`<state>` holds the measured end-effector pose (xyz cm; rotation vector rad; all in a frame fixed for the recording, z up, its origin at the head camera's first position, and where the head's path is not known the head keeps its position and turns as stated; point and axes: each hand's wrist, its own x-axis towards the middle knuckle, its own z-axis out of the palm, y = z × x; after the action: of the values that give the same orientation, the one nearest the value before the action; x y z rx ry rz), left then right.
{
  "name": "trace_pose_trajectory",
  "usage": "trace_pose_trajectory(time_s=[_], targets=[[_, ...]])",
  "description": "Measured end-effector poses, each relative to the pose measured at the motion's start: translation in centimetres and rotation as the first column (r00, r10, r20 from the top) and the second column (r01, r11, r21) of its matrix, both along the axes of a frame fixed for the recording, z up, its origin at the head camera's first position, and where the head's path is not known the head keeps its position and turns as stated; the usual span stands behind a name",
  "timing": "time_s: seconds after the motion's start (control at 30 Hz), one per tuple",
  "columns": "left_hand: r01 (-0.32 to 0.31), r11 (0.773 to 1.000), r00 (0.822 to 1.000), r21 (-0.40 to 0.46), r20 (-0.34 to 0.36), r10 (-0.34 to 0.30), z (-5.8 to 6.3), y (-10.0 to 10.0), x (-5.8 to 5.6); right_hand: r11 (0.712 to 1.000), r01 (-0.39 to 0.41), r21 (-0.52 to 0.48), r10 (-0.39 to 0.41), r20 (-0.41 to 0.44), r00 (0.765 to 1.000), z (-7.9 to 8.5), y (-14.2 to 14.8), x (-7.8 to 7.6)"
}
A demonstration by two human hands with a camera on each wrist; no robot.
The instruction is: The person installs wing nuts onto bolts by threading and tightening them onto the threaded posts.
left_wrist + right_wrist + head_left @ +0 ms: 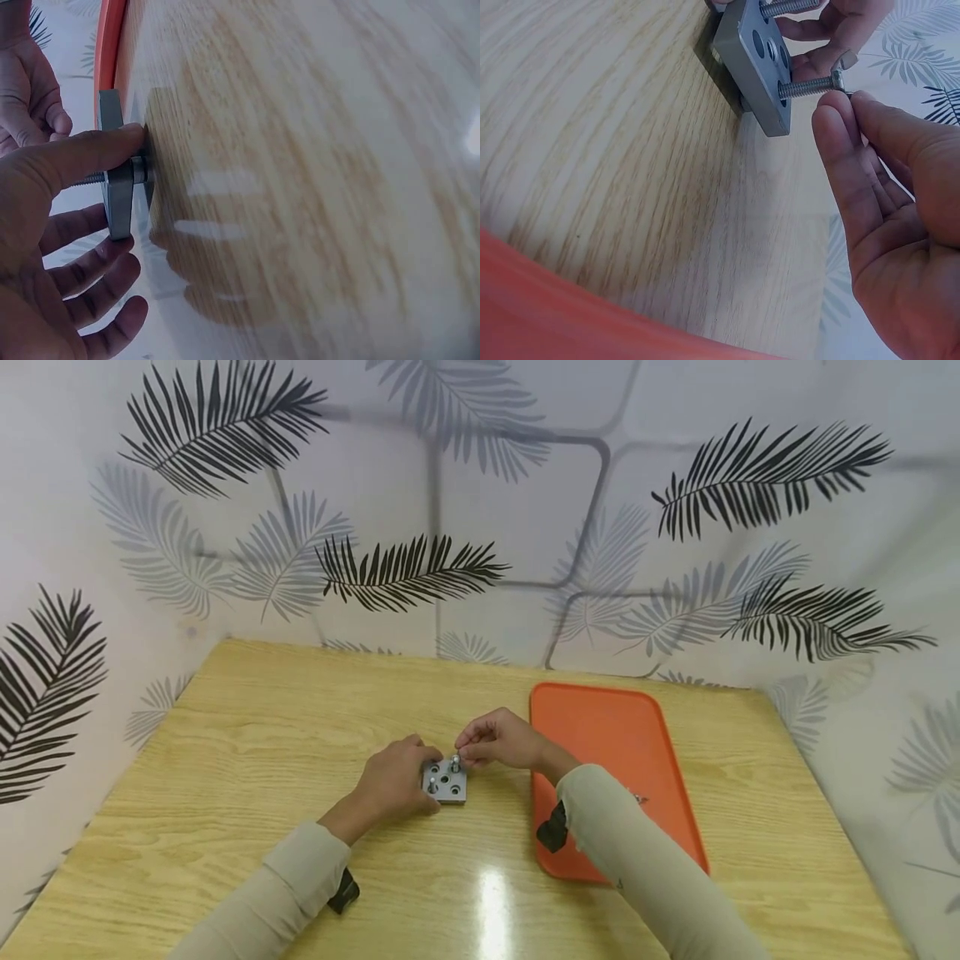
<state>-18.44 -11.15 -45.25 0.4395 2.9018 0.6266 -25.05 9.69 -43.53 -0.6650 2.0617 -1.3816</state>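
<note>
A square grey metal plate (453, 794) with several holes sits raised just above the tabletop. My left hand (392, 778) grips it by two opposite edges, thumb on the near one. Two threaded bolts stand up through the plate in opposite corners; a bolt head (139, 169) shows beneath it in the left wrist view. On the tip of the far-right bolt (804, 88) is a small wing nut (838, 76), which my right hand (504, 740) pinches between thumb and forefinger. The other bolt (791, 7) stands bare beside my left hand.
An orange tray (600, 718) lies to the right, under my right forearm. A few small metal pieces (639, 798) rest in it, partly hidden by the sleeve. The wooden table (300, 718) meets a leaf-patterned wall covering (495, 527) at the back.
</note>
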Motion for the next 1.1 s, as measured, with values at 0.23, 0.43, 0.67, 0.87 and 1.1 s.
trace_pose_trajectory(time_s=[0.23, 0.43, 0.67, 0.87, 1.1], targets=[[0.035, 0.998, 0.999, 0.059, 0.029, -0.036, -0.6, -0.7, -0.3, 1.0, 0.003, 0.022, -0.003, -0.011, 1.0, 0.1, 0.3, 0.1], [0.04, 0.996, 0.996, 0.079, 0.071, -0.046, -0.6, -1.0, -0.5, 0.999, -0.016, 0.038, 0.017, -0.025, 1.0, 0.1, 0.6, 0.1], [0.042, 0.998, 0.997, 0.053, 0.065, -0.046, -0.1, -0.9, -0.6, 0.999, -0.039, 0.037, 0.04, -0.014, 0.999, 0.2, 0.7, 0.0], [0.038, 0.998, 0.997, 0.048, 0.07, -0.042, 0.1, -0.9, -0.7, 0.998, -0.061, 0.026, 0.061, 0.003, 0.998, 0.0, 0.6, 0.0], [0.037, 0.998, 0.997, 0.046, 0.065, -0.04, 0.0, -0.7, -0.7, 0.99, -0.143, 0.018, 0.144, -0.04, 0.989, 0.4, 0.9, -0.2]])
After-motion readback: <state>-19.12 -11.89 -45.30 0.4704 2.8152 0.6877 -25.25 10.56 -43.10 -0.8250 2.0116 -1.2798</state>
